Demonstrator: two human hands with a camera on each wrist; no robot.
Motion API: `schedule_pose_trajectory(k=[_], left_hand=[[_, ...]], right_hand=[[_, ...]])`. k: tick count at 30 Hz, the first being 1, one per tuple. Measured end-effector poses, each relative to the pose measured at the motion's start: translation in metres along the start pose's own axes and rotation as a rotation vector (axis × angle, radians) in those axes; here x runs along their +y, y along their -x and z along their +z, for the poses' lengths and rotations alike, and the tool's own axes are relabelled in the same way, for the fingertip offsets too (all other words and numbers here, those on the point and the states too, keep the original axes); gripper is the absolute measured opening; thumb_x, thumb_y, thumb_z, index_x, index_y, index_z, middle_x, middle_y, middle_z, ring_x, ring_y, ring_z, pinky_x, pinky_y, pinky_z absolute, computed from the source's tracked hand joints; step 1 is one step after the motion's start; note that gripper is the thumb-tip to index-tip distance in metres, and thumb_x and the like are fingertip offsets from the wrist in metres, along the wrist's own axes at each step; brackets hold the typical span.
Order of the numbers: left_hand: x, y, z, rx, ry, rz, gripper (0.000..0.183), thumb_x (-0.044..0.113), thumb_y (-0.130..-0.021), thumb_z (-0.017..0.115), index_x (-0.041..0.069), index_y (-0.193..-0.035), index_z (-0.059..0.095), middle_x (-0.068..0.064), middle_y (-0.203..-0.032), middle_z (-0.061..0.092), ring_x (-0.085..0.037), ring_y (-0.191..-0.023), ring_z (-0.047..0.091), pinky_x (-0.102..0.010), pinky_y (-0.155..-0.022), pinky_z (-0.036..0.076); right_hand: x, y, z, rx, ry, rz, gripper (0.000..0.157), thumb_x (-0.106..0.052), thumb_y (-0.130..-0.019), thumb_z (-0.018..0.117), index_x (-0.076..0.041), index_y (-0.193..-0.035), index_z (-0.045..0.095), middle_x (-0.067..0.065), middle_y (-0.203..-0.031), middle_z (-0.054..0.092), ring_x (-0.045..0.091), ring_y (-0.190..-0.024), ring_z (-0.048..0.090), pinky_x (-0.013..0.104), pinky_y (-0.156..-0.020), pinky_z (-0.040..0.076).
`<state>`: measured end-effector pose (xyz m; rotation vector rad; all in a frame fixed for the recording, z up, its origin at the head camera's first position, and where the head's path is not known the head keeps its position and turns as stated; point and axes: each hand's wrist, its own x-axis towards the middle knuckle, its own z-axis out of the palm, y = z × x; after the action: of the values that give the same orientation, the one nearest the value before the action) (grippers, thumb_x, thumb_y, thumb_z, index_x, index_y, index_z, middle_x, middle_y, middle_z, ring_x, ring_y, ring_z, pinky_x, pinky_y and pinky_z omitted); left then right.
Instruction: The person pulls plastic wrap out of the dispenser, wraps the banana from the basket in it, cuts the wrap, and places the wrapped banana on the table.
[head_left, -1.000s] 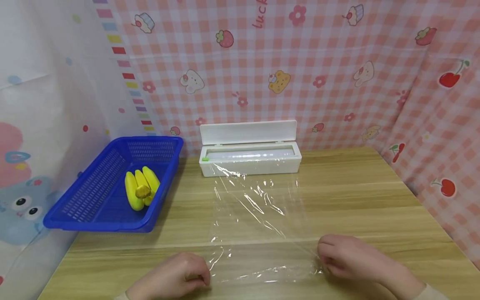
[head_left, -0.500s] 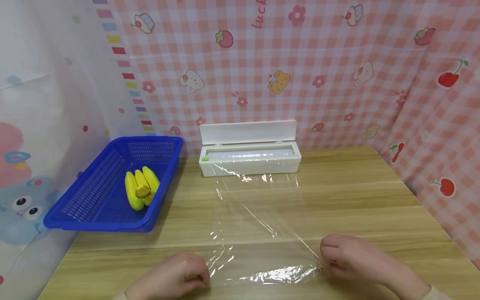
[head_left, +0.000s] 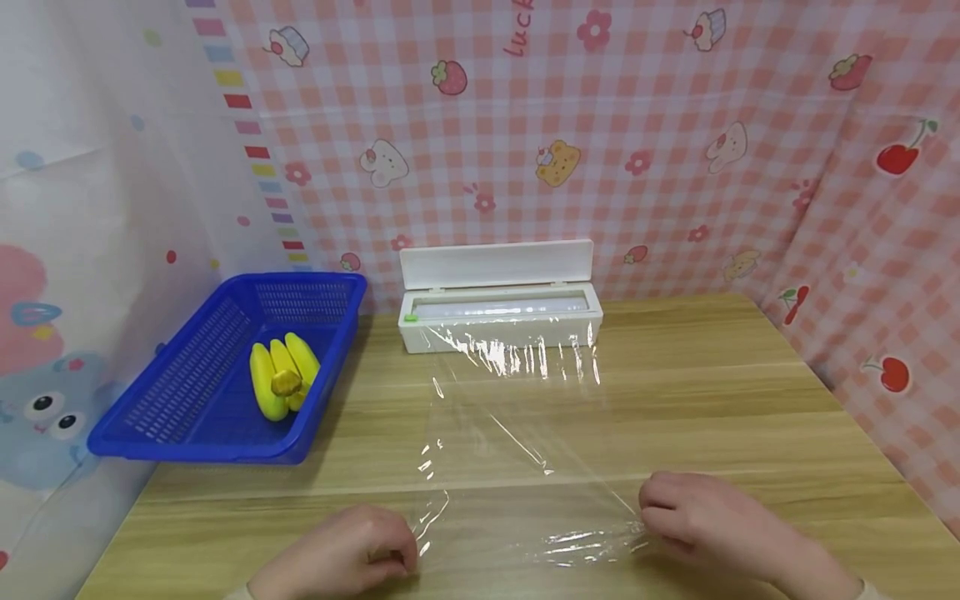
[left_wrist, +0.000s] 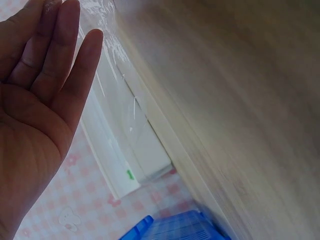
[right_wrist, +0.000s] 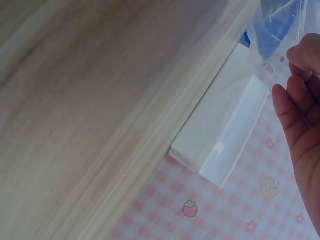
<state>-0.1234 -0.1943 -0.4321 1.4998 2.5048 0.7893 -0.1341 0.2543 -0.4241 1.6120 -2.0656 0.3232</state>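
Note:
A sheet of clear cling film [head_left: 487,425] stretches from a white cling film dispenser [head_left: 420,340] toward the front of the table. My left hand [head_left: 347,546] pinches its near left corner, other fingers loosely bent. At the near right corner my right hand [head_left: 712,523] pinches it between thumb and fingers, with creases gathering there. The dispenser's lid [head_left: 497,265] stands raised, and a roll [head_left: 498,309] lies inside. A small green slider [head_left: 410,317] sits at its left end. In the right wrist view the film [right_wrist: 260,50] runs to the thumb and fingertips.
To the left stands a blue plastic basket [head_left: 198,450] with a bunch of yellow bananas [head_left: 285,379] in it. The wooden table [head_left: 750,400] meets a pink checked cloth [head_left: 487,125] behind the dispenser and on the right.
The right hand has shifted slightly right and its fingers have altered a little. Glints on the film have moved, brighter now by the dispenser. The left hand is almost still.

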Motion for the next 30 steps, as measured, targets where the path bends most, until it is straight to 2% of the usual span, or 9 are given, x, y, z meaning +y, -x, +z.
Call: schedule_pose_trajectory(k=[7,11,14,17,21,25,29,30], left_hand=[[0.001,0.0,-0.001,-0.008,-0.017,0.004,0.015,0.008,-0.085,0.075,0.022,-0.088,0.07,0.022,-0.085,0.061,0.009,-0.077,0.054,-0.005,-0.071,0.043],[0.001,0.0,-0.001,-0.007,-0.016,0.003,0.016,0.008,-0.084,0.075,0.022,-0.088,0.07,0.022,-0.085,0.061,0.009,-0.078,0.054,-0.006,-0.071,0.043],[0.001,0.0,-0.002,-0.01,-0.013,0.0,0.016,0.007,-0.084,0.075,0.022,-0.088,0.07,0.022,-0.085,0.061,0.009,-0.078,0.054,-0.006,-0.071,0.043],[0.001,-0.001,-0.002,-0.013,-0.009,0.0,0.015,0.007,-0.085,0.075,0.021,-0.088,0.07,0.022,-0.085,0.061,0.009,-0.077,0.054,-0.006,-0.071,0.043],[0.0,0.0,-0.001,-0.012,-0.014,0.011,0.015,0.007,-0.085,0.075,0.021,-0.087,0.069,0.022,-0.085,0.061,0.009,-0.077,0.054,-0.006,-0.071,0.043],[-0.001,-0.001,-0.002,-0.019,-0.025,0.02,0.015,0.007,-0.085,0.075,0.021,-0.087,0.069,0.022,-0.084,0.061,0.01,-0.077,0.053,-0.005,-0.071,0.042],[-0.002,-0.001,-0.002,-0.021,-0.043,0.029,0.016,0.007,-0.084,0.075,0.021,-0.086,0.069,0.021,-0.083,0.06,0.009,-0.076,0.053,-0.005,-0.07,0.042],[-0.002,-0.001,-0.002,-0.02,-0.048,0.031,0.016,0.007,-0.083,0.076,0.021,-0.086,0.069,0.021,-0.083,0.06,0.009,-0.076,0.053,-0.005,-0.07,0.042]], right_hand=[[-0.003,-0.001,-0.001,0.0,0.044,-0.02,0.035,-0.007,-0.099,0.031,-0.02,-0.071,0.048,-0.011,-0.083,0.045,0.006,-0.074,0.042,0.015,-0.062,0.037],[-0.004,0.001,-0.001,-0.025,0.033,-0.021,0.03,0.0,-0.088,0.032,-0.021,-0.071,0.045,-0.012,-0.083,0.042,0.004,-0.075,0.04,0.014,-0.063,0.033],[-0.006,0.002,0.0,-0.034,0.02,-0.018,0.029,0.001,-0.084,0.03,-0.021,-0.071,0.043,-0.013,-0.083,0.042,0.004,-0.075,0.04,0.012,-0.065,0.033],[-0.008,0.003,0.001,-0.027,-0.02,-0.008,0.031,-0.004,-0.091,0.031,-0.021,-0.071,0.047,-0.013,-0.085,0.044,0.004,-0.076,0.042,0.012,-0.066,0.036],[-0.012,0.004,0.001,-0.029,-0.113,0.015,0.025,-0.011,-0.094,0.042,-0.022,-0.074,0.052,-0.013,-0.087,0.045,0.001,-0.076,0.043,0.008,-0.067,0.037],[-0.017,0.003,0.001,-0.076,-0.187,0.024,0.021,-0.004,-0.082,0.049,-0.023,-0.073,0.049,-0.016,-0.086,0.042,-0.002,-0.077,0.04,0.002,-0.069,0.032],[-0.022,0.001,0.003,-0.126,-0.211,0.011,0.029,0.003,-0.062,0.055,-0.023,-0.07,0.045,-0.017,-0.081,0.037,-0.003,-0.075,0.034,0.003,-0.067,0.026],[-0.023,0.0,0.003,-0.137,-0.215,0.014,0.03,0.003,-0.06,0.055,-0.023,-0.069,0.044,-0.017,-0.08,0.035,-0.003,-0.074,0.031,0.003,-0.066,0.024]])
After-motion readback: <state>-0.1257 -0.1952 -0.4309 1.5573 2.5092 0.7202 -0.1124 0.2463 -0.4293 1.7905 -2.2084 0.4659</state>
